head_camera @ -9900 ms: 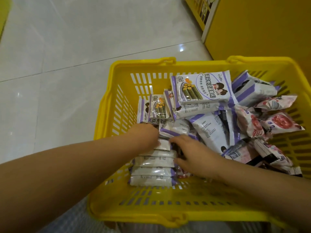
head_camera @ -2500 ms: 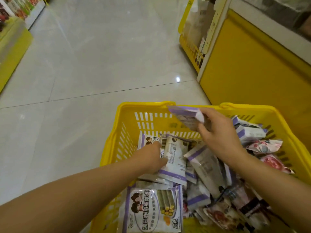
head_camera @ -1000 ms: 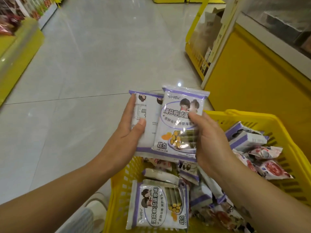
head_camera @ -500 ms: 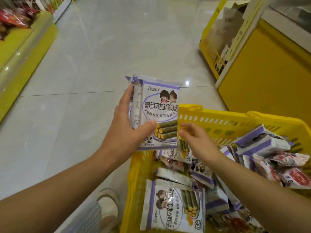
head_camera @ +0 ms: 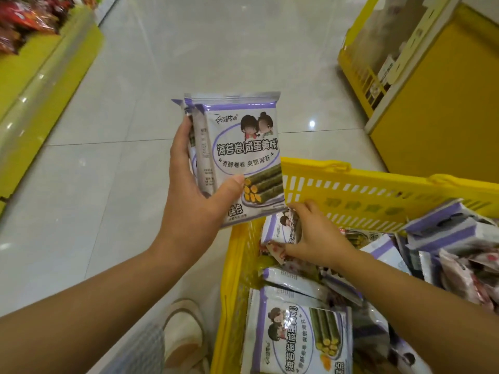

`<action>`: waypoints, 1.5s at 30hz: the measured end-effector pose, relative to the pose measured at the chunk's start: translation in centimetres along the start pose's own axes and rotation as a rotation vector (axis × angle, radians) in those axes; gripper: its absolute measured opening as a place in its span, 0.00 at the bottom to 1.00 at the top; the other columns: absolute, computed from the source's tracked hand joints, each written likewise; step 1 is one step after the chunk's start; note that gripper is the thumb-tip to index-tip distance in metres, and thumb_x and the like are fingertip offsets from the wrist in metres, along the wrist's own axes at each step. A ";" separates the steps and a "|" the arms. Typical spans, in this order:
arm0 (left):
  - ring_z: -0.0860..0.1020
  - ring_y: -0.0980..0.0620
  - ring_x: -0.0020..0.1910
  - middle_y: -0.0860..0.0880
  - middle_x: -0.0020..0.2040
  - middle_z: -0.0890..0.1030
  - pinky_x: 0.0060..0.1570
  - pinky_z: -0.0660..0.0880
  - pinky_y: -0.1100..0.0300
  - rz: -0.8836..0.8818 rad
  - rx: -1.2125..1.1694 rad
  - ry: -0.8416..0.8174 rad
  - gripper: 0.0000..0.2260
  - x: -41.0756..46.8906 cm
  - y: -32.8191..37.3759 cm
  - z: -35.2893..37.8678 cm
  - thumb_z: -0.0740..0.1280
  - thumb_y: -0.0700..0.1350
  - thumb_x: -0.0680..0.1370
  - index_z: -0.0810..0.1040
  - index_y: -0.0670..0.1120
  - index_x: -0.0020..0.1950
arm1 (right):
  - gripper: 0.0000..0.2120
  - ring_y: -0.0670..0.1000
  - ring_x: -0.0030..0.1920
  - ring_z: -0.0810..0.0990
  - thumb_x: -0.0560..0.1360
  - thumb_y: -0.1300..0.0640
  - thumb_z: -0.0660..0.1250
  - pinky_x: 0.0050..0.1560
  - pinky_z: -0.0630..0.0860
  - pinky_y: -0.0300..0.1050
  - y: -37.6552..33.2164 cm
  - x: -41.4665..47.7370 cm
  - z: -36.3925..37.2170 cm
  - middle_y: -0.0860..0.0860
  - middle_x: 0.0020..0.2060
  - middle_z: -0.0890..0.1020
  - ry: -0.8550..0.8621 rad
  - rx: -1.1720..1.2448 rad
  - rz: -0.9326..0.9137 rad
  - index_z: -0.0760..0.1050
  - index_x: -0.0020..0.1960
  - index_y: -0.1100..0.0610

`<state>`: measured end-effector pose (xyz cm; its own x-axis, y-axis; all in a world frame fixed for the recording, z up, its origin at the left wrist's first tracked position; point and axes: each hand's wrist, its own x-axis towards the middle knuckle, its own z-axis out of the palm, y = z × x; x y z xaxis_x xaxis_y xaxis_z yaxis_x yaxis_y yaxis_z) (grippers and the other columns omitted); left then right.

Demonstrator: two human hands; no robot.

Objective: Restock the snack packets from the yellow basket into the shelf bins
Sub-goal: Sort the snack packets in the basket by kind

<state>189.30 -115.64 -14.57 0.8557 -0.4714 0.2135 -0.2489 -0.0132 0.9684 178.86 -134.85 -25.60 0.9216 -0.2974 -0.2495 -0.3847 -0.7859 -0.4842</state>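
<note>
- Your left hand (head_camera: pixel 194 211) grips a packet stack (head_camera: pixel 243 147) upright, at 11 o'clock from your right hand (head_camera: pixel 316 238)
- Your right hand pinches one packet (head_camera: pixel 279 228) inside the yellow basket (head_camera: pixel 364 193)

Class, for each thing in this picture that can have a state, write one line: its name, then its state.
yellow basket: loaded with loose packets
left hand: holds a stack of packets up
stack of packets: upright, printed front to the camera
right hand: inside the basket, fingers curled round a small packet
large packet: lying face up in the basket's near corner
</note>
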 end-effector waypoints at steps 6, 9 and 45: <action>0.76 0.59 0.63 0.51 0.70 0.68 0.50 0.77 0.66 0.050 -0.019 0.053 0.35 -0.1 1.1 0.2 0.67 0.42 0.72 0.53 0.56 0.73 | 0.46 0.45 0.60 0.71 0.60 0.33 0.73 0.61 0.71 0.42 -3.1 -5.2 -7.7 0.45 0.63 0.69 -0.026 -0.096 -0.133 0.61 0.72 0.48; 0.75 0.57 0.64 0.47 0.71 0.67 0.49 0.77 0.68 0.053 -0.032 0.063 0.36 -0.3 1.6 0.6 0.67 0.41 0.72 0.53 0.52 0.75 | 0.49 0.43 0.64 0.68 0.59 0.29 0.72 0.64 0.68 0.41 -5.3 -9.5 -7.4 0.41 0.68 0.66 -0.218 -0.095 -0.159 0.56 0.73 0.44; 0.77 0.59 0.61 0.50 0.70 0.69 0.47 0.79 0.64 0.031 -0.021 -0.005 0.36 1.2 -1.3 -2.3 0.67 0.41 0.73 0.52 0.55 0.75 | 0.45 0.54 0.60 0.73 0.65 0.43 0.77 0.58 0.73 0.46 0.8 5.1 4.2 0.54 0.66 0.71 -0.506 0.032 0.417 0.59 0.72 0.56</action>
<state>191.67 -114.15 -15.25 0.8455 -0.4754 0.2433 -0.2661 0.0200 0.9637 183.02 -134.70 -30.79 0.5595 -0.2756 -0.7816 -0.7129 -0.6410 -0.2843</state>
